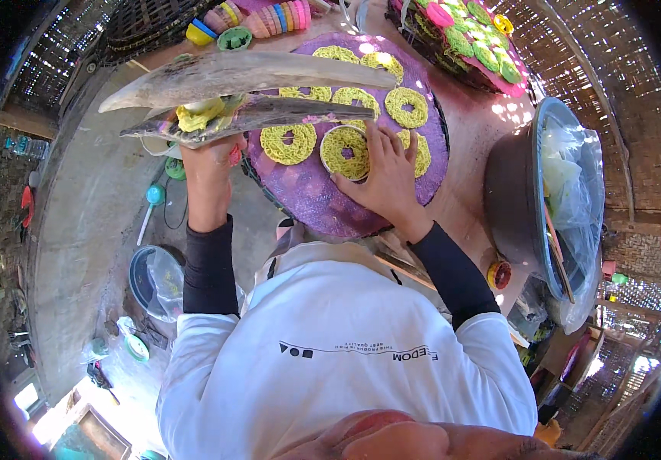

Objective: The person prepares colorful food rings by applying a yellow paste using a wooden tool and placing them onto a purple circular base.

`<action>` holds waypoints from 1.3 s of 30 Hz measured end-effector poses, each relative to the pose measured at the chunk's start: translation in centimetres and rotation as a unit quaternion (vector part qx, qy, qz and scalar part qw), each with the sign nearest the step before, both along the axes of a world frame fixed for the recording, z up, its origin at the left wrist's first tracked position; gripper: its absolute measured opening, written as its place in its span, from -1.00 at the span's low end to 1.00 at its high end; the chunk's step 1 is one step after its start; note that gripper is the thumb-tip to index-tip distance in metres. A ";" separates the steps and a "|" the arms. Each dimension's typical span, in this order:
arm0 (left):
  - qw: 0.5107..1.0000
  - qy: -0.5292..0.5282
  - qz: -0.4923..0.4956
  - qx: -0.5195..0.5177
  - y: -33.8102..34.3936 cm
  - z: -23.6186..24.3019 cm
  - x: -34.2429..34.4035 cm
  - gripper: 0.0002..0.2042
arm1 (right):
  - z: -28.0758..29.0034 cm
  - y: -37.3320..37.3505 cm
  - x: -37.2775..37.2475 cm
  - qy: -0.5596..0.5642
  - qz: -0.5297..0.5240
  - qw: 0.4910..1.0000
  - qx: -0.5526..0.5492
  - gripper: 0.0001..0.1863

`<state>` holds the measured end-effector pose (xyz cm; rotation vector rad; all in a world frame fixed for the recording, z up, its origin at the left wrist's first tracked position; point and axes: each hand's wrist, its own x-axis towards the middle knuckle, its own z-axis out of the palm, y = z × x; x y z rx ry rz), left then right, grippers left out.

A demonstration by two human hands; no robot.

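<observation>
My left hand (206,165) grips a long wooden tool (246,73) of two tapered, pale, worn bars, with a lump of yellow dough (196,116) between them at the left. My right hand (376,172) has its fingers curled round a white ring mould (329,153) holding a lacy yellow round with a holed middle. It rests on a round purple mesh tray (307,203) among several similar yellow rounds (405,107), some partly hidden under the tool.
A second tray with green rounds (487,57) stands at back right. A large tub with plastic (510,199) is on my right. Stacked coloured rings (273,23) and a dark basket (142,23) are behind. A bucket (146,280) stands at lower left.
</observation>
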<state>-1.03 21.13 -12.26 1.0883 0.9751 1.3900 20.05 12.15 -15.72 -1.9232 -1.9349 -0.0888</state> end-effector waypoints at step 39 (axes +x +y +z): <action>0.827 -0.450 -0.333 0.053 4.2 3.9 0.9 -0.24 | 11.0 -1.9 4.2 0.543 0.120 0.679 -0.479 -0.30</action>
